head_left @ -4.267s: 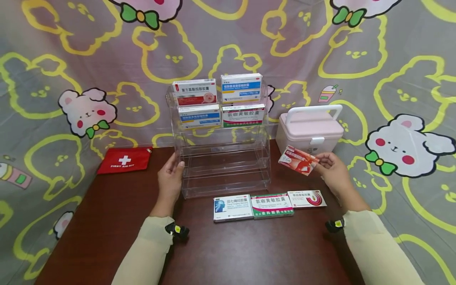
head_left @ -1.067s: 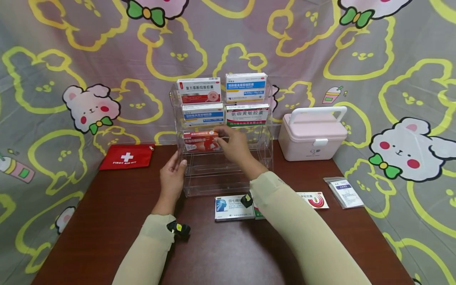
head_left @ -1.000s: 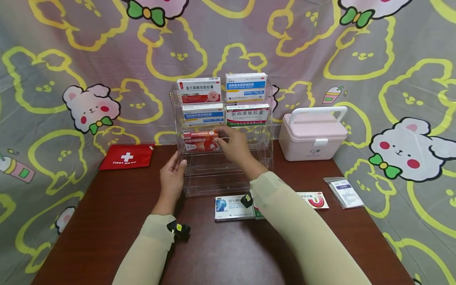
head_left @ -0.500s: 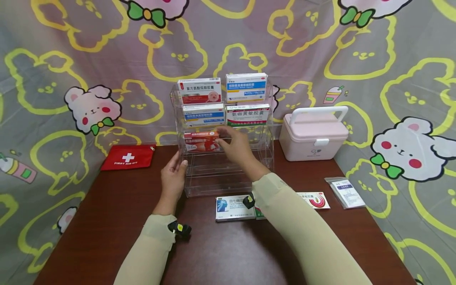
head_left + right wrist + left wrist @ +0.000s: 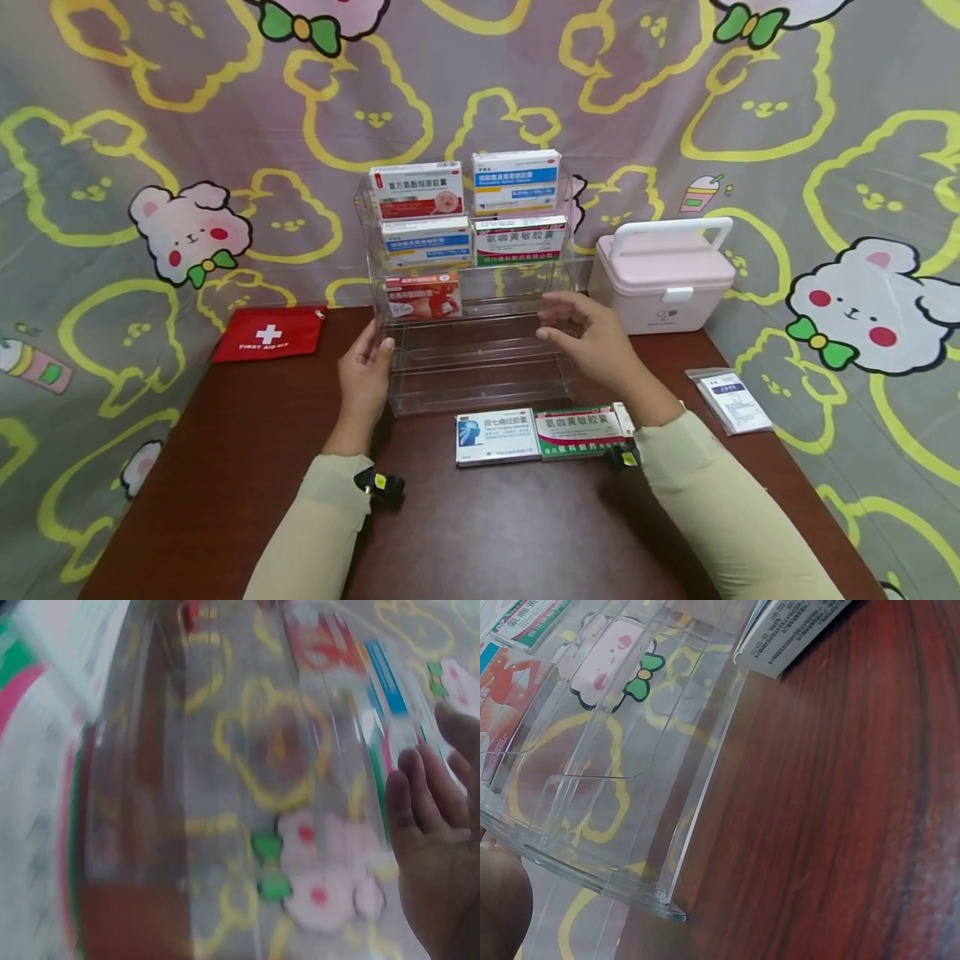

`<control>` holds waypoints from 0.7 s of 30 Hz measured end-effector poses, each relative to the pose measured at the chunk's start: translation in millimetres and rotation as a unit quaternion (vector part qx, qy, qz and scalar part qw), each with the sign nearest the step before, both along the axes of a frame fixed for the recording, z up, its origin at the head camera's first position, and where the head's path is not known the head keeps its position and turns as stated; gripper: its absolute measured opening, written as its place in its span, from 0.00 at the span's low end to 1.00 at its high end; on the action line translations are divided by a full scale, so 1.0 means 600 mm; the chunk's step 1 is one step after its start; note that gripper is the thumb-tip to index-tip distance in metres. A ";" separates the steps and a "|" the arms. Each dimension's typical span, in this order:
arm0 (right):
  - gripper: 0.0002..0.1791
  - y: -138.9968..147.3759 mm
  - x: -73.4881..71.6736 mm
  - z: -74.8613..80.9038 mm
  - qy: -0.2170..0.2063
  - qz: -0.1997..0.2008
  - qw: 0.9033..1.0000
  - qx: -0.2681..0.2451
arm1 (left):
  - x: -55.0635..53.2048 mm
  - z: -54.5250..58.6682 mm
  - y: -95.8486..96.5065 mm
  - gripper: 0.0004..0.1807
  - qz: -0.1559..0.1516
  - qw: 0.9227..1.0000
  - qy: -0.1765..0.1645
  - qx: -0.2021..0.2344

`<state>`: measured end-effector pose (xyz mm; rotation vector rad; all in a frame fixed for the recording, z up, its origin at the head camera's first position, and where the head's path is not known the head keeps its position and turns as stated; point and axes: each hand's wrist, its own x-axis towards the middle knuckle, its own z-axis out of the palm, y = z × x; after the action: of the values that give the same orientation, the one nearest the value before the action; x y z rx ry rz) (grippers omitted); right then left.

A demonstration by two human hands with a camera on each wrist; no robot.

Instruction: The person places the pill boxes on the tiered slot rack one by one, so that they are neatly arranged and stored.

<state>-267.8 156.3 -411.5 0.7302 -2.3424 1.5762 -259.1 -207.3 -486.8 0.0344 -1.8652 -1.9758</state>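
Basically, a blue-and-white box (image 5: 497, 437) and a green-and-white box (image 5: 576, 433) lie flat on the table (image 5: 487, 533), this side of the fingers. Left hand (image 5: 363, 371) grips the left side of the clear rack (image 5: 480, 395) between thumb and fingers; right hand (image 5: 592, 337) hangs before its right part, thumb parted from loosely bent fingers. Red box (image 5: 423, 297) sits third tier down, between both hands' fingers, pink case (image 5: 652, 287) beyond the right ones.

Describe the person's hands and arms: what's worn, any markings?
The left hand and right hand are gloveless. The left sleeve and right sleeve are long, pale beige. By each cuff sits a small black device; the left device bears a yellow patch.
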 end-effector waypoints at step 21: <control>0.35 0.287 0.082 -0.121 -0.174 -0.075 0.958 0.213 | -0.002 -0.002 -0.002 0.29 -0.002 1.000 0.008 -0.007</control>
<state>-218.7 328.2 -484.2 0.3526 -2.9674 1.2264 -260.4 -208.3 -488.1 0.0111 -1.8706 -1.9613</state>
